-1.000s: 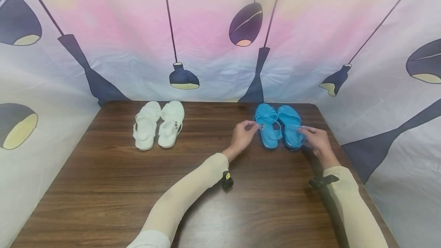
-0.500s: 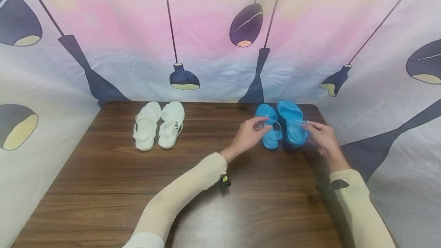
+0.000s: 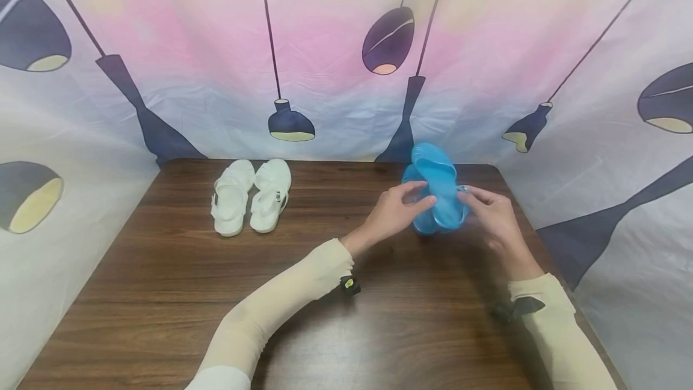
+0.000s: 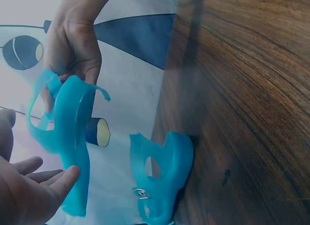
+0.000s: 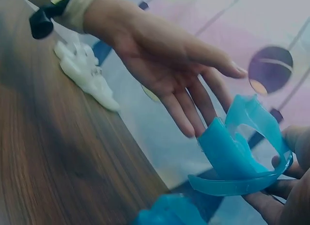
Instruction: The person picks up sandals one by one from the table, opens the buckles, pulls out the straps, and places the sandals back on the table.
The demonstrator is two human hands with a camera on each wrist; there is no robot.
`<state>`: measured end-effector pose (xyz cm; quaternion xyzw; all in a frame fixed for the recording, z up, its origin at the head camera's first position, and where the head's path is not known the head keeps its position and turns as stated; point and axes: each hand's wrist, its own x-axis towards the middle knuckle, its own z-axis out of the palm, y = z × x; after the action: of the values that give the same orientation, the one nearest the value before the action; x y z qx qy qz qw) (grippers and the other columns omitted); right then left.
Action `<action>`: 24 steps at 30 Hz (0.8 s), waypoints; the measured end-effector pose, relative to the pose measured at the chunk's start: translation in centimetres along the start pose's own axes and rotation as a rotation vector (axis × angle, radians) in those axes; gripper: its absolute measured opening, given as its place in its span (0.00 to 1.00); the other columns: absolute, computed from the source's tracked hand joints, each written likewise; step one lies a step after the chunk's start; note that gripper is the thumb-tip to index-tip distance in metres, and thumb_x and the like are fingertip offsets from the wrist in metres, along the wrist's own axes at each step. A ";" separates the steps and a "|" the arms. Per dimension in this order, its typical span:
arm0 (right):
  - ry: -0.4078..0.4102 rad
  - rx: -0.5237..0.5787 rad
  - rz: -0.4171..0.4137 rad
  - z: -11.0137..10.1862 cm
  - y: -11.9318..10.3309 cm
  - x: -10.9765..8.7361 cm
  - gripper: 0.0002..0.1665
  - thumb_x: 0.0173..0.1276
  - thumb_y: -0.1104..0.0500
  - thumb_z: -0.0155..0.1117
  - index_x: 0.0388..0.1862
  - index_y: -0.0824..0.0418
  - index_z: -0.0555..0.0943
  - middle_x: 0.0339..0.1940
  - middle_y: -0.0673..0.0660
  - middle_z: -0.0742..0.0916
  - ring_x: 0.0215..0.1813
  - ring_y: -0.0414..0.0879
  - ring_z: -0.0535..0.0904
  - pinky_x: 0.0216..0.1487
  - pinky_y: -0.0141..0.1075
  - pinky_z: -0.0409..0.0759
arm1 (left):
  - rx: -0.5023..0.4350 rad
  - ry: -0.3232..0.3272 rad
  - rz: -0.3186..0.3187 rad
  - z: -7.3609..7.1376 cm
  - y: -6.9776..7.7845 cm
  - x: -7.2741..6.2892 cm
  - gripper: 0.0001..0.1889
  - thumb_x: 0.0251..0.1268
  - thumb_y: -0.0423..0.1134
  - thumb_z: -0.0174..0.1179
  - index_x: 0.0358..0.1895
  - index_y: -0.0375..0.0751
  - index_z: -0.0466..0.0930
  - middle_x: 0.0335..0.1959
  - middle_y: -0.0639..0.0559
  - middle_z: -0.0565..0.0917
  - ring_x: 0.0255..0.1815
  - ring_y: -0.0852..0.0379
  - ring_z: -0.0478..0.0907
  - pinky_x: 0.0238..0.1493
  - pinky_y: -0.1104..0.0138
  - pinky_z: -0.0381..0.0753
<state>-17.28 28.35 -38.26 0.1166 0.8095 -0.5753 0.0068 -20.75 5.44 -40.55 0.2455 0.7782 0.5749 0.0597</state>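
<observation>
A blue sandal [image 3: 437, 174] is held up above the table, its ankle strap hanging loose in the left wrist view. My right hand [image 3: 495, 221] pinches it at the heel strap, on the right side. My left hand [image 3: 391, 212] reaches toward its left side with thumb and fingers spread; in the right wrist view those fingers [image 5: 184, 116] are straight, close to the sole. The other blue sandal [image 4: 175, 162] stays on the table below, with a metal buckle on its strap; from the head it is mostly covered by the raised one.
A pair of white sandals, the left one [image 3: 230, 203] and the right one [image 3: 267, 200], stands at the back left of the brown wooden table [image 3: 335, 312]. A printed cloth [image 3: 335, 29] with lamp pictures hangs right behind the table's back edge.
The right blue sandal has been lifted off the table and carried left, over its mate. My right hand moved with it. My left hand let go of the left sandal's strap area and opened beside the raised one.
</observation>
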 end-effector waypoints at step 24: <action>-0.112 0.009 -0.107 8.8 -0.2 -2.5 0.35 0.66 0.40 0.73 0.66 0.58 0.81 0.69 0.57 0.81 0.64 0.53 0.78 0.62 0.49 0.81 | 0.011 0.122 -0.048 -4.9 -1.1 -5.9 0.24 0.73 0.51 0.63 0.62 0.39 0.81 0.60 0.46 0.85 0.60 0.53 0.83 0.56 0.61 0.83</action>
<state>-16.00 19.68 -40.71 0.0408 0.8104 -0.5841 0.0210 -17.77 -1.66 -41.05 0.1917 0.7892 0.5829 0.0245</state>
